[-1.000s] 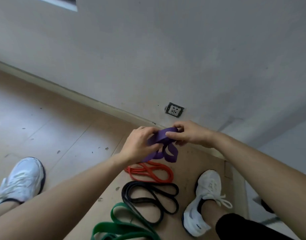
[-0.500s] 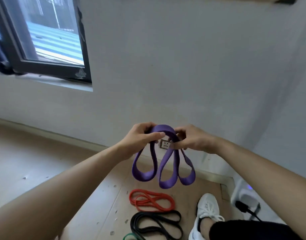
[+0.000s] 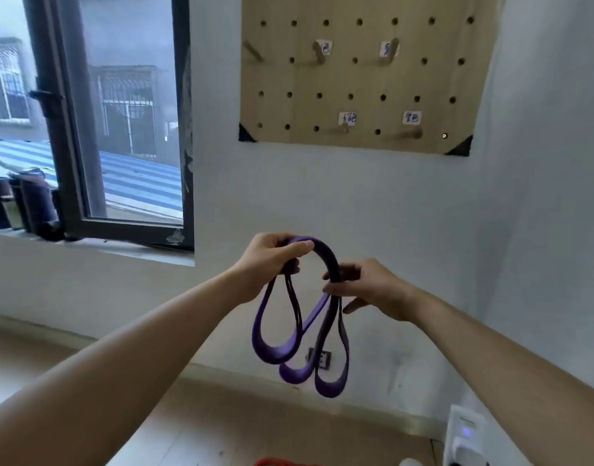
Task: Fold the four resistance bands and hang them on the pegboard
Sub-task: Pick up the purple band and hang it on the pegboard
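Lifting away from the floor since half a second ago, both hands are now holding the purple band (image 3: pixel 324 252) higher against the wall, and the black and green bands are no longer showing. The left hand (image 3: pixel 272 260) is gripping the left end of the band's arch, with fingers curled round it and the thumb lying along the top. The right hand (image 3: pixel 369 290), just beside it at 3 o'clock, is pinching the other end, with its lower fingers sticking out loosely. Three folded loops are dangling from the two grips toward 6 o'clock, clear of the floor. A sliver of the red band (image 3: pixel 282 462) is lying on the floor at 6 o'clock of the view, and a white device (image 3: pixel 464 435) is sitting at 5 o'clock. A wall socket (image 3: pixel 319 358) is peeking out behind the hanging loops. Farther off, the pegboard (image 3: pixel 356 79) is hanging on the wall at 12 to 1 o'clock, carrying wooden pegs and small paper labels (image 3: pixel 411 117). A dark-framed window (image 3: pixel 120 129) is filling 10 o'clock.
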`<state>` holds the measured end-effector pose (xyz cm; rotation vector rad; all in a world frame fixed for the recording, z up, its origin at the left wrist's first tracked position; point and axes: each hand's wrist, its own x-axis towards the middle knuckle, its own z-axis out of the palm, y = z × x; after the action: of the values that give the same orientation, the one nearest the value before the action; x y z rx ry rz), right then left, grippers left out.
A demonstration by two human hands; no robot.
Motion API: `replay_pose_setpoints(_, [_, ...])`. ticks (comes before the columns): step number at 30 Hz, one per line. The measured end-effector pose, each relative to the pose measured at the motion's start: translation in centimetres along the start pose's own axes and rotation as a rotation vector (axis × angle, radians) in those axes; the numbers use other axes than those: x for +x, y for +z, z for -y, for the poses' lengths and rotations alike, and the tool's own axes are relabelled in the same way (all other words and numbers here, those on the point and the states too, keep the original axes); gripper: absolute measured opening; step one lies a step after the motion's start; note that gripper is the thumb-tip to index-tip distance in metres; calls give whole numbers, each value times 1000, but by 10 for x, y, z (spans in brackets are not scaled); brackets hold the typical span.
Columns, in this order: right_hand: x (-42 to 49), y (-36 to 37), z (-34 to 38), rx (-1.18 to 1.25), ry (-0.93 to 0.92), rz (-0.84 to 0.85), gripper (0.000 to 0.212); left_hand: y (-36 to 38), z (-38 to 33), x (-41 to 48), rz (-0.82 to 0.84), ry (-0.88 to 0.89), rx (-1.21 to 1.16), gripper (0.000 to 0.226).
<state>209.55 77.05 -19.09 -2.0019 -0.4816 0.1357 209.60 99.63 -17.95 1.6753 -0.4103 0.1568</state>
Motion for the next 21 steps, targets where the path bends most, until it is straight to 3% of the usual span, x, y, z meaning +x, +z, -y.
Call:
replay_pose_setpoints(5, [4,-38,73,-118,-115,-31,31,-17,-56,27,-46,51,-149,23])
replay_pose_setpoints(8, [16,-66,98,-106,-187,-177,33,-20,-81,53,-76,62,-206,27])
replay_pose_setpoints(21, [99,-163,120,-37,-331,-504,26,10,-118,182,-95,146,-225,28])
